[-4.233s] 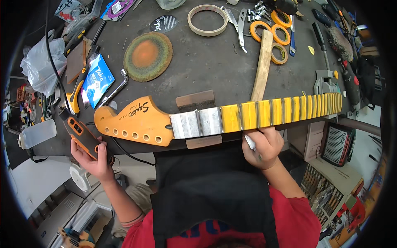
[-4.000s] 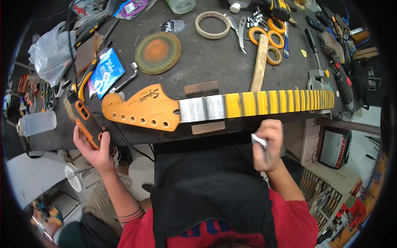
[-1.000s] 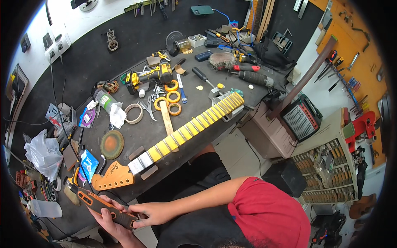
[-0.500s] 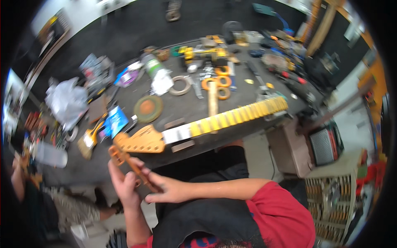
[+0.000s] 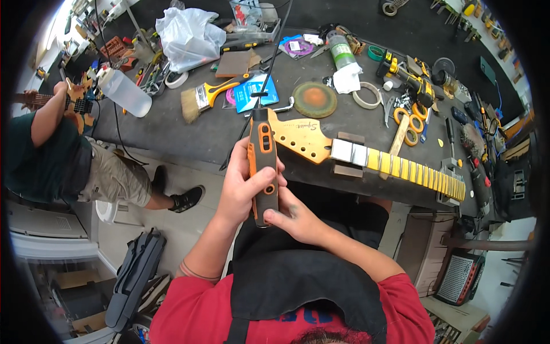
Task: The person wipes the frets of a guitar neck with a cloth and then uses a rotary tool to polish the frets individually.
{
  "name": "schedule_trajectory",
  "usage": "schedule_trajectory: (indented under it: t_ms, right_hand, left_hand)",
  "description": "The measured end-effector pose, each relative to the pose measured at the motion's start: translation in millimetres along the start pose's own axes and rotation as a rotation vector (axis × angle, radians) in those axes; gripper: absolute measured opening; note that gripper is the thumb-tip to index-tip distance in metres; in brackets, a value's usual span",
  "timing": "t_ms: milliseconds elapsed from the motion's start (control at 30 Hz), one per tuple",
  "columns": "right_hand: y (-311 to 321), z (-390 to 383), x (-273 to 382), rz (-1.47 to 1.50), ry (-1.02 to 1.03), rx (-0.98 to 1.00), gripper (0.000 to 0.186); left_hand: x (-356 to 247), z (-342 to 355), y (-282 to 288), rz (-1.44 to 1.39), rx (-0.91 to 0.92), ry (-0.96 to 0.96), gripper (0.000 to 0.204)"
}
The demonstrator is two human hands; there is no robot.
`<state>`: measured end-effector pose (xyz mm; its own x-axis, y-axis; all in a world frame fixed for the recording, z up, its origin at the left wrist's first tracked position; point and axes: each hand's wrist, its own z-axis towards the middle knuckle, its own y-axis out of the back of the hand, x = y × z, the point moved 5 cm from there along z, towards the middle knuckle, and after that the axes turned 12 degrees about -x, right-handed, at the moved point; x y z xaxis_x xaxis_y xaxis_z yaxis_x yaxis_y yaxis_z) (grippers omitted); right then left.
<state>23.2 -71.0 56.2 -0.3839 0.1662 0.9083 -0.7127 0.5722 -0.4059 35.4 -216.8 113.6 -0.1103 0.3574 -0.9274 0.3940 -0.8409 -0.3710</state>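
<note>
"What surrounds the guitar neck point(image 5: 372, 157)?"

"Far left of it, a co-worker point(image 5: 40, 143) with a stringed instrument point(image 5: 80, 106). Closer, a bottle point(image 5: 127, 94), brush point(image 5: 205, 98) and blue packet point(image 5: 250, 89)."

"And the black-and-orange tool point(image 5: 264, 166)?"

"Just left of the neck: the left hand's point(image 5: 235, 186) fingers wrap it, the right hand point(image 5: 303, 222) grips its lower end. A dark cable point(image 5: 274, 57) passes its top."

"Obstacles rightward?"

"Behind the neck: round disc point(image 5: 315, 100), drill point(image 5: 409, 80), orange tape rolls point(image 5: 417, 123). A wooden stick point(image 5: 399, 136) crosses underneath."

"Room?"

"Bare desk point(image 5: 189, 140) left of the neck; the front edge runs along its near side."
</note>
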Motion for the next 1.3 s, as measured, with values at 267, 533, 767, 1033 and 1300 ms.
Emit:
schedule_trajectory:
  t_ms: [267,533,767,1033,1300]
  right_hand:
    - [-2.3,1.0,2.0,-0.417,0.137,-0.141,0.069]
    - [-4.4,-5.2,-0.3,-0.554,0.148,-0.134,0.092]
    - [-3.4,-10.7,15.8,-0.589,0.138,-0.205,0.078]
    - [19.8,-40.1,74.8,-0.942,0.711,-0.522,0.058]
    - [45.1,-45.9,60.4,-1.001,0.685,-0.784,0.104]
  left_hand:
    - [-7.7,6.7,2.2,-0.035,-0.066,-0.07,0.055]
    - [-1.3,9.1,-9.9,0.175,0.021,-0.116,0.05]
    - [-12.5,-2.0,-27.4,0.471,0.202,-0.024,0.089]
    - [-85.0,55.5,-70.5,1.201,0.652,-0.484,0.092]
    - [-76.3,82.5,-104.4,1.487,0.955,-0.721,0.094]
